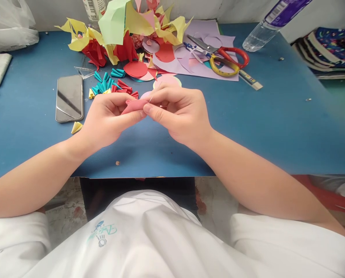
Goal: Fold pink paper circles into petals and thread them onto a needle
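A piece of pink paper [135,105], partly curled at its left end, is held above the table between both hands. My left hand [109,116] is closed on its left part, with the thumb along the lower edge. My right hand [181,112] pinches its right end, and a thin pale sliver that I cannot make out shows at those fingertips. Just behind the hands lie small rolled paper cones in teal [103,83], red [122,87] and yellow [91,94]. Pale paper circles [168,81] are partly hidden by my right hand.
Left of the cones lies a phone [70,98], with a yellow cone [76,127] below it. Scissors [230,58] rest on lilac paper [195,31]. Colourful paper scraps [126,27] pile up at the back. A water bottle [262,33] stands at the back right.
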